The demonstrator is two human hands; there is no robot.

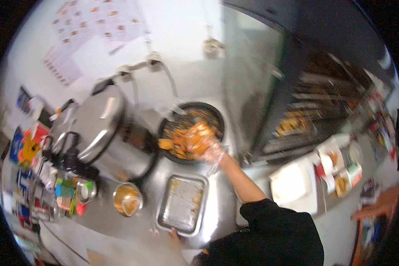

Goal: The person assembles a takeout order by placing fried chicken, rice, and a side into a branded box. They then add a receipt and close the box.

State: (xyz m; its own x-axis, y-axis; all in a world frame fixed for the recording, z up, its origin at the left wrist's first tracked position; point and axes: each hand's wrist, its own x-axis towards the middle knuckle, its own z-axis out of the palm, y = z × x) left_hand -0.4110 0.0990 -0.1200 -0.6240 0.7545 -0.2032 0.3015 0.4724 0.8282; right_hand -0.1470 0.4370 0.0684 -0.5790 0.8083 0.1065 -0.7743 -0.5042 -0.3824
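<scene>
A round black pan on the steel counter holds orange-brown sauced food. Over its right side is my right hand, in a clear plastic glove, its fingers closed on an orange-sauced piece of food; motion blurs the fingertips. In front of the pan lies a rectangular metal tray with oily orange residue inside. Close to the tray's near left corner is my left hand, strongly blurred. A fingertip seems to touch the tray's rim, but how the fingers are bent does not show.
A big lidded steel pot stands left of the pan, with a small metal bowl before it. At the right are an open dark cabinet with food on racks and a white tub. Cords hang from wall sockets.
</scene>
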